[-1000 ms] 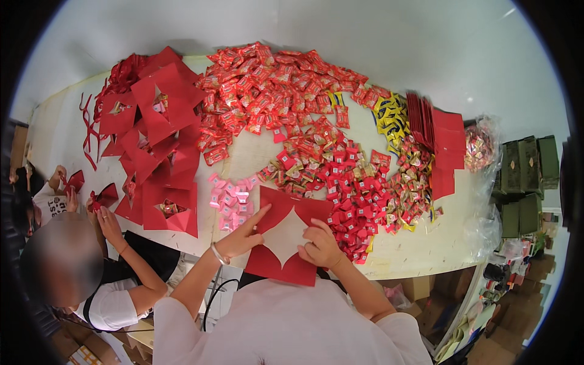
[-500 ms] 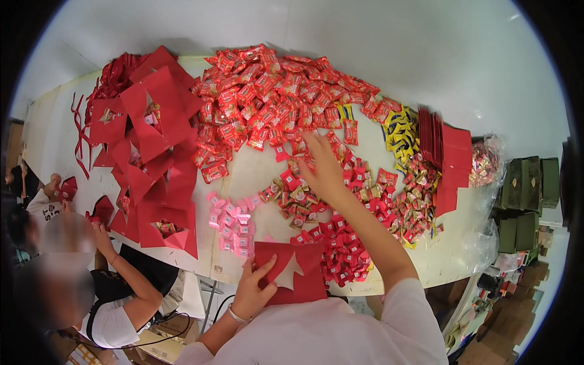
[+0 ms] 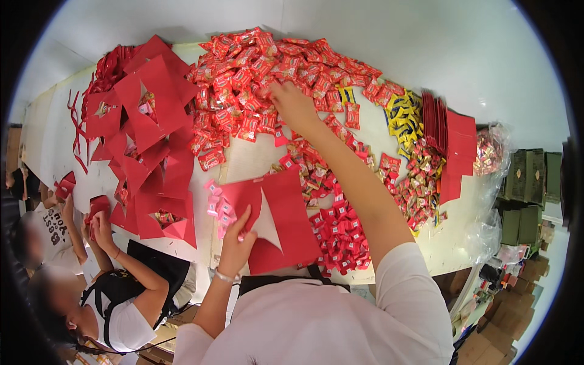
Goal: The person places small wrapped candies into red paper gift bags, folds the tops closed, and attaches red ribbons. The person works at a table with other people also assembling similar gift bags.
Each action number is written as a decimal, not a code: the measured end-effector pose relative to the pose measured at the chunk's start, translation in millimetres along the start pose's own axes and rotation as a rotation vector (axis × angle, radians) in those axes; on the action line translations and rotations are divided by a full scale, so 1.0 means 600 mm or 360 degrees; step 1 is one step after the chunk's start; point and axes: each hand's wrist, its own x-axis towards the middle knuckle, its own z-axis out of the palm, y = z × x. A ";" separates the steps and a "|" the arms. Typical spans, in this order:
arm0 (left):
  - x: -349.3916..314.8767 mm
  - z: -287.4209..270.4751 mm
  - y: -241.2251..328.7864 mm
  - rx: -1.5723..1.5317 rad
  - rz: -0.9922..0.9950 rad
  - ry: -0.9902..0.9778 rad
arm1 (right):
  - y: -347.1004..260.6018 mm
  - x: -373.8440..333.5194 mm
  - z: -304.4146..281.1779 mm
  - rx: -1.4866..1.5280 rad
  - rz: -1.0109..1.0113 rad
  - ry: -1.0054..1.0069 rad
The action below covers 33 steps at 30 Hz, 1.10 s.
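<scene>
A red folded paper box with a pointed cut-out stands tilted in front of me. My left hand grips its left panel, with the thumb and fingers by the pale opening. Beyond it, my right hand reaches into a broad heap of red snack packets. Its fingers are bent together on a packet, and the fingertips are partly lost among the wrappers. Pink wrapped sweets lie just left of the box. Hot-pink sweets and gold-and-red sweets lie to its right, partly covered by it.
Filled red boxes and red ribbons crowd the left side. Yellow-and-blue packets, flat red boxes and a clear plastic bag lie at the right. Two co-workers sit at the left, one handling a red pouch.
My right hand has moved farther away and left into the red packets. The red box has been raised and turned by my left hand, now covering part of the sweets.
</scene>
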 end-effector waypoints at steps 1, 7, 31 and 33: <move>0.007 0.003 -0.001 -0.0034 -0.0003 0.0022 | -0.022 -0.022 -0.028 0.0696 0.0209 0.0194; 0.034 0.044 0.024 -0.0104 0.0076 -0.0050 | -0.155 -0.293 -0.076 0.2376 0.0556 0.1104; -0.089 0.088 0.075 -0.0068 0.0156 -0.0807 | -0.121 -0.538 -0.137 0.0099 -0.0850 -0.0212; -0.090 0.085 0.064 -0.0081 0.0177 -0.0754 | -0.122 -0.539 -0.152 0.0043 -0.0865 -0.0235</move>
